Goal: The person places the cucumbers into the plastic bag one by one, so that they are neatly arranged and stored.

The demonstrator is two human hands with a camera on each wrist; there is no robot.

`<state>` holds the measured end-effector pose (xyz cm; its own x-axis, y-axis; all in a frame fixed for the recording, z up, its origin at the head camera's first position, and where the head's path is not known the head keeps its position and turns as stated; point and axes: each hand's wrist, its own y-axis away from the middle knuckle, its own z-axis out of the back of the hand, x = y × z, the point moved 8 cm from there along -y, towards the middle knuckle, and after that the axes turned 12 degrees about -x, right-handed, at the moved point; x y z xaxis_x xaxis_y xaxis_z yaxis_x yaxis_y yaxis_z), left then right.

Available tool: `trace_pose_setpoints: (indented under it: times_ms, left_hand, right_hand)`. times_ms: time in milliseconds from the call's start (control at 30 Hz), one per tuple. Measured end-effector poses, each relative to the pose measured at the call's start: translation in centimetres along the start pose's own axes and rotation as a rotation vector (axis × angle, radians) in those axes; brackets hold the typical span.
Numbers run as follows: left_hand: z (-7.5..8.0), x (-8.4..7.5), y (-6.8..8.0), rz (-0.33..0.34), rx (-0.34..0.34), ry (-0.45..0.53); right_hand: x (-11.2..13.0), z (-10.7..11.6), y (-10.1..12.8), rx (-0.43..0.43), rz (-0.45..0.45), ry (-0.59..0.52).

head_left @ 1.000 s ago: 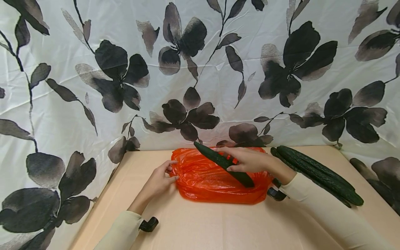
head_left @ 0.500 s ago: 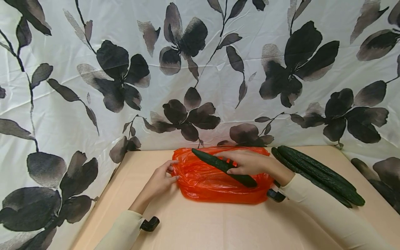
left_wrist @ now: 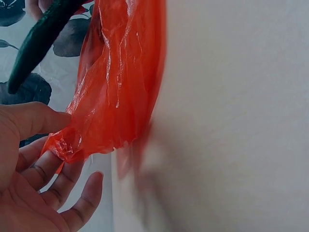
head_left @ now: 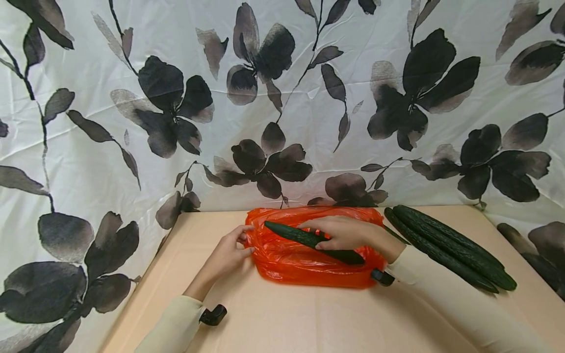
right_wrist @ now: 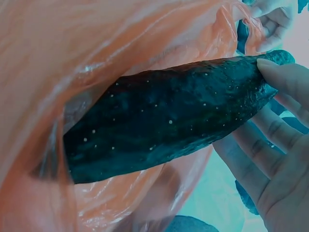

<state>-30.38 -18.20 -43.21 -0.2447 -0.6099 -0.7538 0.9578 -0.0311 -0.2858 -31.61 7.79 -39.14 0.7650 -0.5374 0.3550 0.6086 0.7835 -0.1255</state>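
Observation:
A crinkled red plastic bag (head_left: pixel 282 267) lies on the table. My left hand (head_left: pixel 229 250) pinches its gathered left end between thumb and fingers; in the left wrist view the little finger stays apart from the film. A long dark green cucumber (head_left: pixel 287 232) slants over the bag in the head view, gripped by my right hand (head_left: pixel 342 233) from above. The right wrist view shows one end of the cucumber (right_wrist: pixel 169 116) tucked behind the bag's thin film (right_wrist: pixel 63 145), with my right thumb and fingers around the other part. How deep that end reaches is hidden.
More dark green cucumbers (head_left: pixel 454 245) lie side by side on the table to the right, close to my right forearm. Behind the beige table (head_left: pixel 282 318) hangs a white cloth (head_left: pixel 335 29) with dark flowers.
My right hand has shifted slightly left and down with the cucumber, whose far tip has dropped, so it lies more level over the bag. My left hand keeps its hold on the bag.

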Motion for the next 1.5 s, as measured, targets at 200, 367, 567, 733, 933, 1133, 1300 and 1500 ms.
trace_pose_setpoints:
  times_ms: [200, 367, 567, 733, 933, 1133, 1300, 1500]
  left_hand:
    - [-0.1, 0.0, 0.0, 0.003, 0.009, 0.000]
    - [0.1, -0.1, 0.1, 0.009, 0.004, 0.002]
    - [0.3, -0.2, 0.2, 0.012, 0.000, -0.001]
    - [0.2, -0.3, 0.2, 0.003, 0.003, 0.008]
    - [0.2, -0.4, 0.2, -0.001, 0.004, 0.016]
    - [0.2, -0.4, 0.1, -0.005, 0.002, 0.022]
    - [0.1, -0.5, 0.0, -0.007, -0.001, 0.026]
    - [0.2, -0.6, -0.1, 0.001, 0.005, 0.021]
  right_hand:
    - [0.3, -0.1, 0.0, 0.010, -0.006, 0.001]
    - [0.6, 0.2, 0.0, 0.026, 0.001, 0.035]
    - [0.3, -0.5, 0.0, 0.053, -0.016, 0.098]
    - [0.0, -1.5, 0.1, 0.078, -0.029, 0.106]
    - [0.0, -2.2, 0.1, 0.095, -0.039, 0.111]
    - [0.0, -2.9, -0.1, 0.112, -0.038, 0.117]
    - [-0.3, -3.5, -0.3, 0.137, -0.055, 0.121]
    - [-0.4, -3.8, -0.4, 0.146, -0.064, 0.102]
